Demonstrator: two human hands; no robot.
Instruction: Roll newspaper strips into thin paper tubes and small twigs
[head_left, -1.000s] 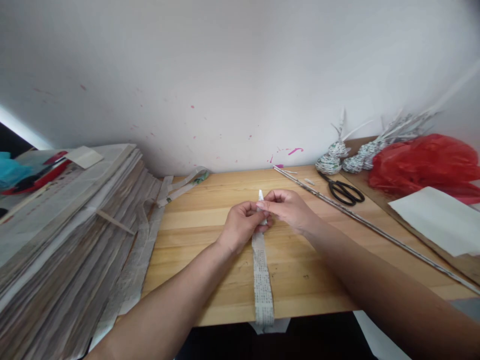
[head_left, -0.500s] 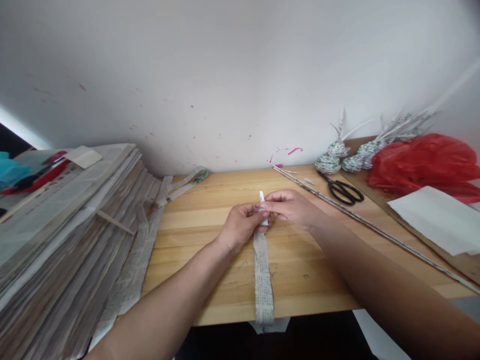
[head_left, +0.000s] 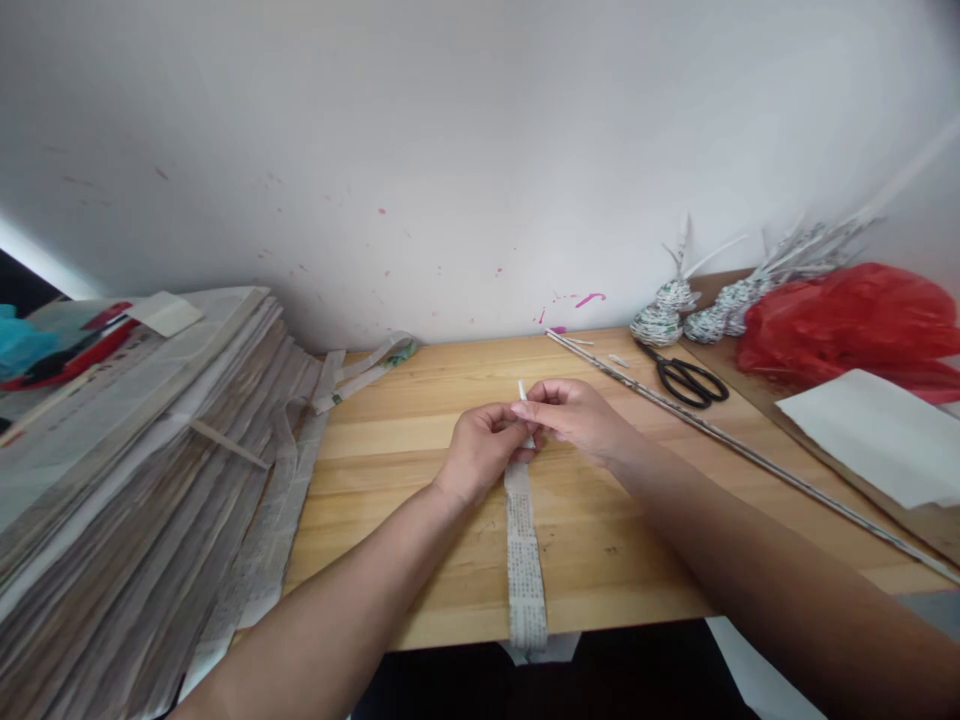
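Observation:
A long newspaper strip runs from my hands toward me across the wooden table and hangs over its front edge. Its far end is rolled into a thin white tube that sticks up between my fingers. My left hand pinches the rolled end from the left. From the right, the thumb and fingers of my right hand close on the same end, close to its tip. Some of the roll is hidden behind my fingers.
A tall newspaper stack stands at left, with loose strips beside it. On the right lie thin paper rods, black scissors, woven paper gourd shapes, a red plastic bag and a white sheet.
The tube's tip has become narrower and tighter between my fingers. My right thumb has shifted slightly left over it; both hands stay in nearly the same spot.

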